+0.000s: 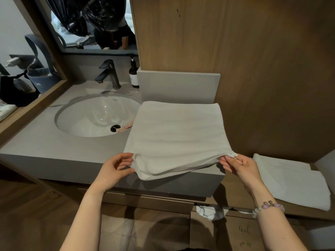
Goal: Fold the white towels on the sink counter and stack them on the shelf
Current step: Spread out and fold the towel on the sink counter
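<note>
Counter (45, 142) towel (177, 134) (corners in 2 pinching grips)

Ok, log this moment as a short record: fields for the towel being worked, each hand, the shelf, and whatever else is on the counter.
towel in work: white towel, lying on the sink counter right of the basin, near edge lifted off the counter
left hand: left hand pinching the towel's near left corner
right hand: right hand pinching the near right corner
shelf: folded towels lying on the lower shelf to the right
counter items: faucet, dark pump bottle
basin: sink, small pink patterned item at its rim
</note>
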